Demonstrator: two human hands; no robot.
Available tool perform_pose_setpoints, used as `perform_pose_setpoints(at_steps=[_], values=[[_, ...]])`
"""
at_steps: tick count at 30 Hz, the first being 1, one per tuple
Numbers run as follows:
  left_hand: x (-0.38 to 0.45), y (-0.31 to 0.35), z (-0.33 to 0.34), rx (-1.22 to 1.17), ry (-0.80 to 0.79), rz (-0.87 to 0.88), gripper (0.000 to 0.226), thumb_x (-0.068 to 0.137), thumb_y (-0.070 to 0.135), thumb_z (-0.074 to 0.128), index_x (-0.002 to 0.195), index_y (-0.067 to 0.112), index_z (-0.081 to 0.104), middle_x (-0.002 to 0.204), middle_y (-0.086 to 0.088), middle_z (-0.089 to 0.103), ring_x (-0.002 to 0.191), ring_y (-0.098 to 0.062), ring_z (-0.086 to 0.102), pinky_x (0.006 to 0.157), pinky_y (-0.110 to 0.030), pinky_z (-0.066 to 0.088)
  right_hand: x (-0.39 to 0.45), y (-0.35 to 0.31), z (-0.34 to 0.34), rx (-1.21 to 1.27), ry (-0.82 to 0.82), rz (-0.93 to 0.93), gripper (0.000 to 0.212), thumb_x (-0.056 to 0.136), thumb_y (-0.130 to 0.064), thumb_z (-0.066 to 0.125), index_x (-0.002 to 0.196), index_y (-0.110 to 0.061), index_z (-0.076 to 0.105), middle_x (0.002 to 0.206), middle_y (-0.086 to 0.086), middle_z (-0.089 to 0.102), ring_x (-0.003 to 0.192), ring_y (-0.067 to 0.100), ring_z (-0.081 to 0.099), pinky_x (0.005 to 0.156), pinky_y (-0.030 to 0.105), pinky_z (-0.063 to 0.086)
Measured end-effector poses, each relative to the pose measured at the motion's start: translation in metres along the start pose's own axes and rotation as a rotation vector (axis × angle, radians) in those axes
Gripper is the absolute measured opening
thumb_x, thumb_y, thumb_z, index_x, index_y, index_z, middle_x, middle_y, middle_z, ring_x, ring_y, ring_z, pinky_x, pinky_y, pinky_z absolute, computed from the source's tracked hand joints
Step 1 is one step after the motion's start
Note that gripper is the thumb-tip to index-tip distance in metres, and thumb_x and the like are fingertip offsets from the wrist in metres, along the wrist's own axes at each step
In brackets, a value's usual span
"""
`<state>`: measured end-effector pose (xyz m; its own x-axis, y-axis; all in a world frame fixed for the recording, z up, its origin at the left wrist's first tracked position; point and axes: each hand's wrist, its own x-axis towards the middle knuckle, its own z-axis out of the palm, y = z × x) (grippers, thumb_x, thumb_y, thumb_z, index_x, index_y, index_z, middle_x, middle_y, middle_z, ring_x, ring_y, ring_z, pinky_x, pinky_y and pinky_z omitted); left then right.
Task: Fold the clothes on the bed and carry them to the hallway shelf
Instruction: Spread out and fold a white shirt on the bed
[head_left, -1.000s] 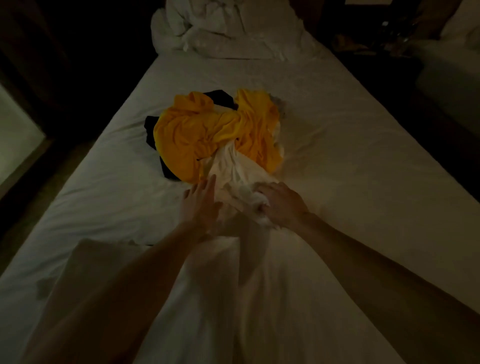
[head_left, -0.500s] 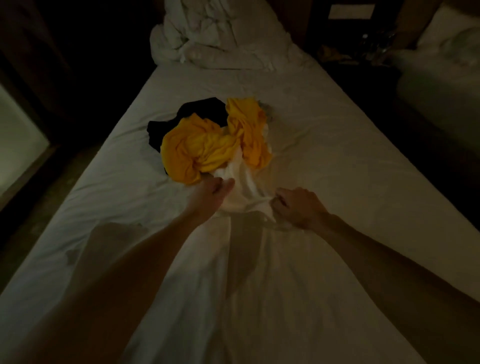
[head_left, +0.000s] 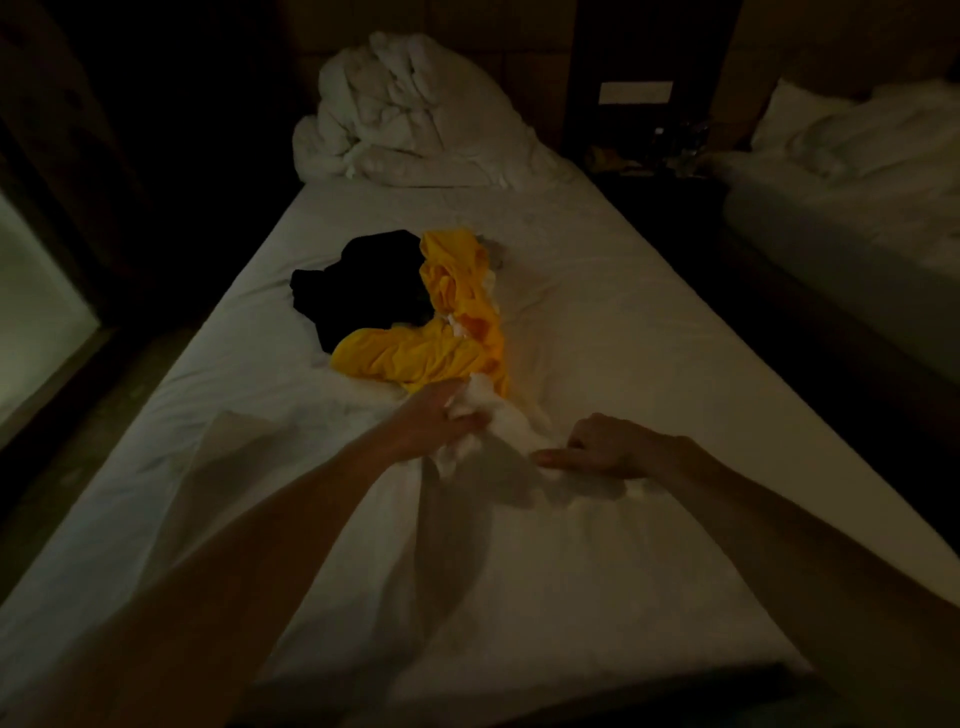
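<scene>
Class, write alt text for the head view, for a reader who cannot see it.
In a dim room, a person's left hand and right hand grip a white garment on a white-sheeted bed. Just beyond lie a crumpled yellow garment and a black garment, with a bunched white duvet at the far end.

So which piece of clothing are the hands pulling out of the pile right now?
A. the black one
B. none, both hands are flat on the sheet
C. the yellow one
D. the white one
D: the left hand grips the white garment and the right hand pinches its near edge, while the yellow garment and the black garment lie untouched behind.
</scene>
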<state>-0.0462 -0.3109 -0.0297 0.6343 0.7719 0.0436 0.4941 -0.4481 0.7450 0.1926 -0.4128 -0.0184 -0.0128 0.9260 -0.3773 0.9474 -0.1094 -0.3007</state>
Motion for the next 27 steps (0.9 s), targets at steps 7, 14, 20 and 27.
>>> perform_pose_setpoints(at_steps=[7, 14, 20, 27], values=[[-0.018, -0.009, 0.03, 0.183, -0.369, -0.276, 0.056, 0.087, 0.066, 0.049, 0.077, 0.014, 0.069, 0.067, 0.0, 0.059, 0.061, -0.011, 0.057, 0.061, -0.021, 0.045, 0.016, 0.004, 0.033, -0.039, -0.116, 0.124, 0.073, 0.093, -0.071, 0.029, 0.07, -0.013, 0.067, 0.075, 0.005, 0.066, 0.079, 0.022, 0.065, 0.089, 0.039, 0.049], [0.012, -0.052, 0.027, 0.185, 0.16, -0.115, 0.043, 0.089, 0.032, 0.064, 0.123, 0.007, 0.057, 0.117, -0.016, 0.059, 0.102, -0.031, 0.059, 0.09, -0.041, 0.049, 0.075, 0.003, 0.048, 0.08, 0.255, 0.015, 0.034, 0.095, -0.038, 0.053, 0.121, -0.017, 0.056, 0.122, 0.007, 0.058, 0.108, 0.026, 0.056, 0.088, 0.04, 0.048], [0.067, -0.064, 0.024, 0.607, 0.158, -0.218, 0.087, 0.081, 0.059, 0.061, 0.15, 0.037, 0.012, 0.153, -0.008, 0.016, 0.132, -0.035, 0.036, 0.095, -0.045, 0.044, 0.162, 0.007, 0.054, 0.255, 0.363, 0.013, 0.064, 0.083, -0.041, 0.054, 0.142, -0.034, 0.032, 0.138, 0.002, 0.051, 0.121, 0.031, 0.051, 0.094, 0.045, 0.047], [0.112, -0.096, 0.015, 0.237, 0.288, -0.292, 0.04, 0.087, 0.029, 0.062, 0.124, 0.015, 0.053, 0.122, -0.009, 0.058, 0.111, -0.029, 0.056, 0.083, -0.039, 0.047, 0.204, -0.012, 0.044, 0.442, 0.431, 0.074, 0.091, 0.086, -0.029, 0.066, 0.155, -0.023, 0.006, 0.147, 0.016, 0.037, 0.128, 0.037, 0.043, 0.1, 0.044, 0.041]])
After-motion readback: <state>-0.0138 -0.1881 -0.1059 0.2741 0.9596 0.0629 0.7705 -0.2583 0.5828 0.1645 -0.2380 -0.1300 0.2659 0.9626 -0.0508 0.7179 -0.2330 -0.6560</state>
